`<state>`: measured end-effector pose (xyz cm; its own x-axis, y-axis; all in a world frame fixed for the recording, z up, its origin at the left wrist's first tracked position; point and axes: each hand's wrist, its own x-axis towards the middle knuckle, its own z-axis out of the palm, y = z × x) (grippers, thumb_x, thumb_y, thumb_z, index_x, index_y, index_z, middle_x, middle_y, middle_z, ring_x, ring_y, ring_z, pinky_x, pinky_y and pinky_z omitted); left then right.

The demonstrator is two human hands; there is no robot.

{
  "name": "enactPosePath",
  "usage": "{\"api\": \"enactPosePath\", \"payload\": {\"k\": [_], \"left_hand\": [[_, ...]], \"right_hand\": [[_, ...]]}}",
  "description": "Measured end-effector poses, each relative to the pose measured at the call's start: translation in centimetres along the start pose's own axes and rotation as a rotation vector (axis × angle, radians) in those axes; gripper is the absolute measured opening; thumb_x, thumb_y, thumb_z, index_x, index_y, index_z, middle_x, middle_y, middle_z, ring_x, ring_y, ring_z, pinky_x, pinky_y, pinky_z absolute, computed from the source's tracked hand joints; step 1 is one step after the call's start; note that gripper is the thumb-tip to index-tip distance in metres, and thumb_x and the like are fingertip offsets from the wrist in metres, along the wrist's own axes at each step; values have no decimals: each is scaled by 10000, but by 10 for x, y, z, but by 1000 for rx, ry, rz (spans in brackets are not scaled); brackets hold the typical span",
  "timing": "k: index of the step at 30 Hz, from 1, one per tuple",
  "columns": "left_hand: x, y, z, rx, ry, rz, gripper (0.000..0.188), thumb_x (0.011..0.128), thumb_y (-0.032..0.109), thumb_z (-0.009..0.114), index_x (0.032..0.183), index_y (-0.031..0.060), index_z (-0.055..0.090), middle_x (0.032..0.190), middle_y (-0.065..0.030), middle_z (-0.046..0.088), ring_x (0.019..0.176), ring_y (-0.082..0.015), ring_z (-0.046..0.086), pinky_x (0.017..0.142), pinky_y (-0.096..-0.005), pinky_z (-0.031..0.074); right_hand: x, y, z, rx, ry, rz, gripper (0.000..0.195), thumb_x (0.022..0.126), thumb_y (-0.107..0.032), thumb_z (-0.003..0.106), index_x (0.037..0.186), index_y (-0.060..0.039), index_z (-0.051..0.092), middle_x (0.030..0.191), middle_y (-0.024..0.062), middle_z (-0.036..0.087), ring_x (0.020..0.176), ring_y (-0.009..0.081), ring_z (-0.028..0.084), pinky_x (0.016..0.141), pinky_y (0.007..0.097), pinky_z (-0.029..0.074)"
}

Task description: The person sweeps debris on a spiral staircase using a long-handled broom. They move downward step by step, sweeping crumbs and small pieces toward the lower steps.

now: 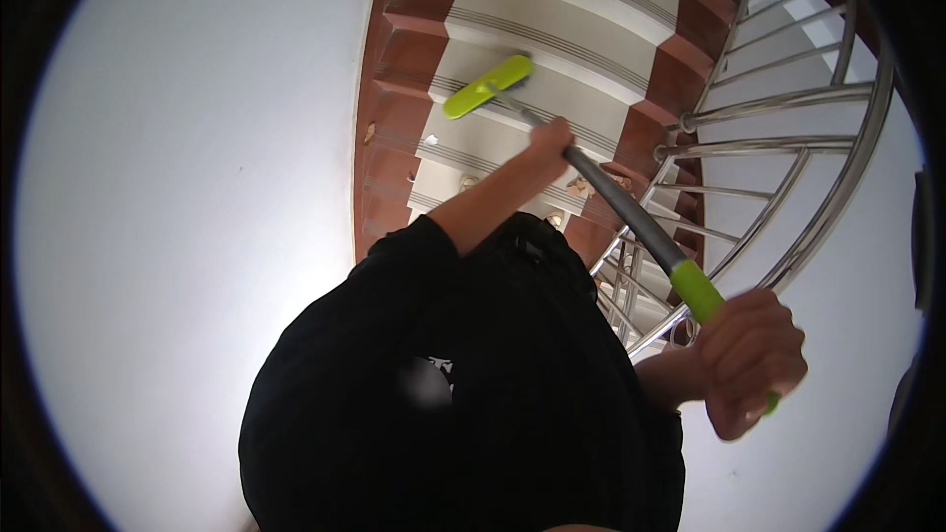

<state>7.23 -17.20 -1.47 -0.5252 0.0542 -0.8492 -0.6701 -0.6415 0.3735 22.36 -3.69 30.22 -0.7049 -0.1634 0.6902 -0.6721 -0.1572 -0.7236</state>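
Note:
A broom with a lime-green head [473,97] and a grey shaft [628,208] slants across the view. My left hand [553,144] is wrapped around the shaft not far from the head. At the upper end, my right hand [750,358] is closed on the green handle grip [695,292]. The head lies over a pale stair tread [510,66], its dark bristles partly showing beneath. Nearer my feet, a white scrap [431,139] and a brown dry leaf or scrap [369,133] lie on the steps. More brownish litter [580,186] sits to the right, below the shaft.
Pale steps with red-brown side borders [414,59] climb ahead of me. A white wall [185,162] runs along the left. On the right stands a stainless-steel railing [783,100] with bars, close to the shaft and my right hand. My shoe tips [554,219] show below.

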Motion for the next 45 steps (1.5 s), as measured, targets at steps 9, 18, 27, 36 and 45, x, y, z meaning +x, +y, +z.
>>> {"api": "enactPosePath", "payload": {"k": [9, 18, 27, 36, 45], "left_hand": [[148, 160, -164, -270, -100, 138, 99, 818, 31, 504, 739, 90, 500, 671, -78, 482, 558, -220, 514, 511, -350, 481], [161, 154, -153, -110, 149, 131, 31, 813, 60, 522, 782, 62, 518, 693, -112, 505, 553, -245, 528, 453, -408, 455], [107, 22, -50, 545, 6, 78, 187, 856, 120, 584, 907, -50, 642, 872, -218, 688, 785, -302, 715, 614, -412, 560], [48, -66, 19, 460, -339, -220, 177, 915, 34, 482, 946, 5, 654, 735, -68, 659, 642, -184, 672, 460, -331, 495], [35, -103, 49, 519, -398, -393, 31, 906, 44, 501, 897, 56, 528, 717, -76, 517, 551, -175, 528, 442, -340, 426]], "right_hand": [[43, 164, 75, 376, -84, 192, 336, 782, -22, 647, 580, -72, 383, 559, 51, 468, 511, 199, 457, 501, 332, 392], [23, 160, 104, -31, 21, 433, 242, 722, 41, 548, 558, -7, 377, 543, 73, 443, 493, 203, 420, 530, 359, 363], [-1, 65, 48, -119, 327, 448, 432, 930, -149, 457, 536, -142, 281, 468, 22, 310, 471, 159, 271, 546, 363, 276], [-24, -15, 79, -455, 601, 512, 403, 945, -96, 389, 571, -141, 245, 502, 12, 271, 506, 142, 239, 595, 362, 275], [-46, -45, 77, -531, 500, 236, 268, 955, -115, 480, 689, -91, 454, 539, 23, 414, 493, 164, 414, 532, 348, 364]]}}
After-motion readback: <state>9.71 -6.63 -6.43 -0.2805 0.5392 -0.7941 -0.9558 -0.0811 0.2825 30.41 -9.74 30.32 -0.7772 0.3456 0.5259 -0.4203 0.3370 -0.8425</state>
